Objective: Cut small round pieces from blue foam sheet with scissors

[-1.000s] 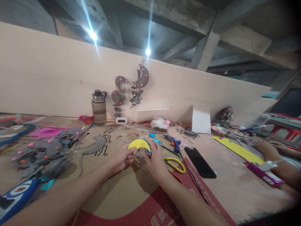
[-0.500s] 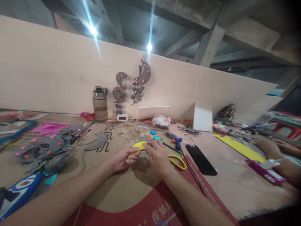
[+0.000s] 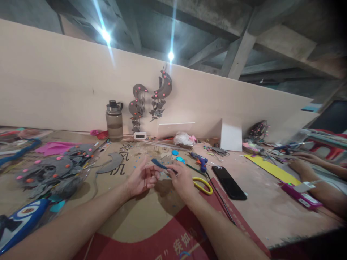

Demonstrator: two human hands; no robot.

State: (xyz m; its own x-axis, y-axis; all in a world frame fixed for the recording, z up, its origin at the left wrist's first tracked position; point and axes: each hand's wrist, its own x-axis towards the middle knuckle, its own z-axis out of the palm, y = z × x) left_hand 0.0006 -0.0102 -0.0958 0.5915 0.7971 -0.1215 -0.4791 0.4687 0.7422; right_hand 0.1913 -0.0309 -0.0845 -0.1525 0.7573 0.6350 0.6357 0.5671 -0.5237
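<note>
- Far left of the bench (image 3: 151,213): one heap of grey foam moons (image 3: 51,173) dotted pink and orange — too tangled for me to count — and one loose grey crescent (image 3: 110,164) lying apart from it.
- One bottle (image 3: 114,121) stands at the back wall; two finished moon mobiles (image 3: 151,101) hang beside it.
- My left hand (image 3: 141,178) sits half curled, thumb and fingertips just at the near end of the blue strip (image 3: 159,165); I cannot tell whether they pinch it.
- The strip — one thin piece seen edge-on — is held above the bench between my hands. I judge it light, soft, bendy foam; best taken at the ends with fingertips, lightly, so it doesn't crease.
- My right hand (image 3: 181,180) has its grip closed on the strip's far end, thumb against forefinger.
- Right of that: one pair of yellow scissors (image 3: 202,185), one blue glue gun (image 3: 200,160), one black phone (image 3: 229,182), one long yellow sheet (image 3: 271,169).
- Far right: two hands (image 3: 300,164) of another person.
</note>
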